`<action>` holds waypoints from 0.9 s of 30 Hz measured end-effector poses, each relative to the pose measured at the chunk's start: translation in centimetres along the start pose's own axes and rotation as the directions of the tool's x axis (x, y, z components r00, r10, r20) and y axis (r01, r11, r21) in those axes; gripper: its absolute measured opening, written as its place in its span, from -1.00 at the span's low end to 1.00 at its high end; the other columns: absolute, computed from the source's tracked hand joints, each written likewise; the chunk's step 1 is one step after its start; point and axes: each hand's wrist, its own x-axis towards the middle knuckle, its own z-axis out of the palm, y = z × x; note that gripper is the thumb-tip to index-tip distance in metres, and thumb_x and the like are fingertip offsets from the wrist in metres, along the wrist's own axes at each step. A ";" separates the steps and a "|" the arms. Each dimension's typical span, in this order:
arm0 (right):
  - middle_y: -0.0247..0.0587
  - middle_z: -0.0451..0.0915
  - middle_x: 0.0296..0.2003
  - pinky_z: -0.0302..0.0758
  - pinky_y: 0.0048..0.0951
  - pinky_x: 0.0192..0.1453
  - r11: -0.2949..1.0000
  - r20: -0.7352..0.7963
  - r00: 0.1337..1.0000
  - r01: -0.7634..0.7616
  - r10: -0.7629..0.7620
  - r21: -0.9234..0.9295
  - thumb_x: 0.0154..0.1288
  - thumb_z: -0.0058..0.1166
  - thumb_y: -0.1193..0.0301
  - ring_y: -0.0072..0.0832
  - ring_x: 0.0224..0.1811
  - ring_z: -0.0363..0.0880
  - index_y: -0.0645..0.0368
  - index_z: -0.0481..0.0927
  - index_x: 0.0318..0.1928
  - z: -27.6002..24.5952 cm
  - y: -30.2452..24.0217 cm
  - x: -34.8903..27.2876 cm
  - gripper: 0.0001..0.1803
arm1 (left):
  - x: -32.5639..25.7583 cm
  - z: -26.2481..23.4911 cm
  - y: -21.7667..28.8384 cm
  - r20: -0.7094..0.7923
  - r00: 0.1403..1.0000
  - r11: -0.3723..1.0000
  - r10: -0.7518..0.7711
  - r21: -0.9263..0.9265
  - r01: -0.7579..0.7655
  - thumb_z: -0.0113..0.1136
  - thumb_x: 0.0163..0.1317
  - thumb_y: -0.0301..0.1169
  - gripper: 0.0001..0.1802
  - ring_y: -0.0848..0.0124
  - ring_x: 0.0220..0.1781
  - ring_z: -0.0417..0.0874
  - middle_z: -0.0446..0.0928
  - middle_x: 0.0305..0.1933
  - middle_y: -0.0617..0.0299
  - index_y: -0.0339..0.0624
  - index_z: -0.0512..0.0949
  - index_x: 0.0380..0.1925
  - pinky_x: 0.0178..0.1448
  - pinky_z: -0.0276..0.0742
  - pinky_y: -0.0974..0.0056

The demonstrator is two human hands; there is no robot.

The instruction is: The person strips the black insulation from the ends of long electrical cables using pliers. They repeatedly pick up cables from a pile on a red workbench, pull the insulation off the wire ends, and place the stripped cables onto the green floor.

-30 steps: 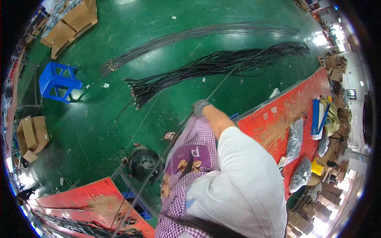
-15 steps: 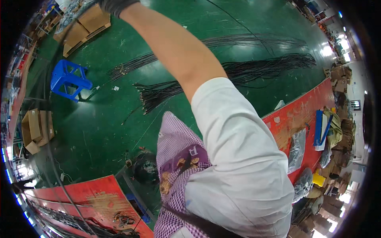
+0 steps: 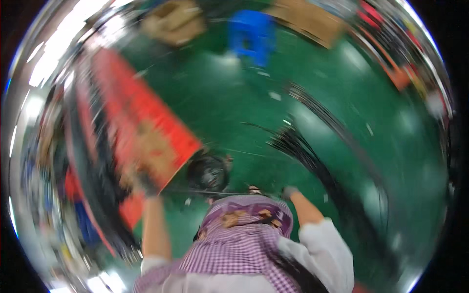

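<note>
My left hand (image 3: 146, 184), in a dark grey glove, is over the corner of a red tabletop (image 3: 166, 132); motion smears its fingers. In front of my checked purple apron, my right hand (image 3: 289, 192), also gloved in grey, is closed like a fist around a thin dark cable (image 3: 229, 193). That cable stretches nearly straight across my front towards my left hand, and its hold there is blurred. Beyond the cable, a dark round coil (image 3: 209, 172) lies beside the table corner.
Long bundles of black cables (image 3: 317, 166) lie on the green floor at the right. More black cables (image 3: 90, 146) run along the red table. A blue stool (image 3: 251, 36) stands at the far side, between a cardboard box (image 3: 173, 22) and a larger cardboard container (image 3: 310, 22).
The view has swung round to the left. My right arm, stretched far out to the upper left before, is now drawn back near my apron. My left hand has come into view.
</note>
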 end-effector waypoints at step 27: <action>-0.15 0.47 -0.42 0.34 -0.44 -0.22 0.003 0.557 -0.618 0.669 -0.555 0.744 0.01 -0.01 0.12 -0.44 -0.38 0.41 0.25 0.47 -0.36 -7.2 -43.4 -42.1 -0.60 | -6.0 -11.7 -10.9 -0.343 0.839 0.758 -0.422 -0.641 0.119 -0.17 0.16 -0.25 -0.85 0.54 -0.63 0.27 0.27 -0.63 0.41 0.10 0.39 -0.32 -0.66 0.11 0.37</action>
